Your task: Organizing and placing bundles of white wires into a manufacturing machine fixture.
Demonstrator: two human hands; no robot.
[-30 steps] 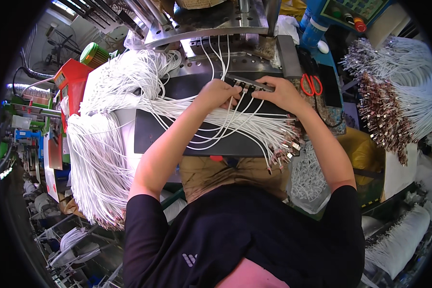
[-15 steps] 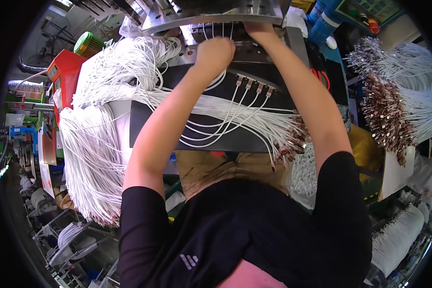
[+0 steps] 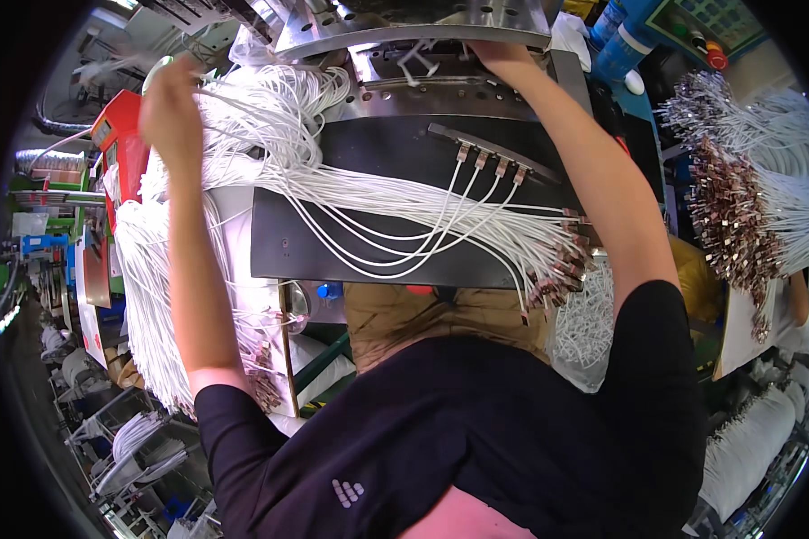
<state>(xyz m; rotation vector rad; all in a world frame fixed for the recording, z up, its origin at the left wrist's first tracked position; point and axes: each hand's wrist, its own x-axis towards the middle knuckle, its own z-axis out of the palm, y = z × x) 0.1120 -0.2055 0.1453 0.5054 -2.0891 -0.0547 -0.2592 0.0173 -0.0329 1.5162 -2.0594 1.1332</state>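
Observation:
My left hand point(image 3: 173, 117) is raised at the far left, beside the heap of white cables point(image 3: 265, 112). Blurred by motion, it looks closed on a few white cables, whose smeared ends point(image 3: 112, 67) stick out past it. My right hand point(image 3: 499, 56) reaches under the front edge of a metal machine plate point(image 3: 413, 34); its fingers are hidden there. Short white pieces point(image 3: 415, 65) show blurred in the machine's gap. On the black board point(image 3: 368, 139) lies a dark bar point(image 3: 494, 153) with several copper-ended cables in it, above a long bundle of white cables point(image 3: 377, 202).
More white cables point(image 3: 157, 296) hang off the left side. A red machine housing point(image 3: 121, 135) stands behind them. At right hangs a big bunch of copper-tipped cables point(image 3: 737, 207). A bag of white scraps point(image 3: 584, 323) sits below the board, and blue bottles point(image 3: 620, 49) stand at the back right.
My left hand has swung from the machine's gap out to the far left, taking the cables with it. Under the plate, my right hand stays in nearly the same place.

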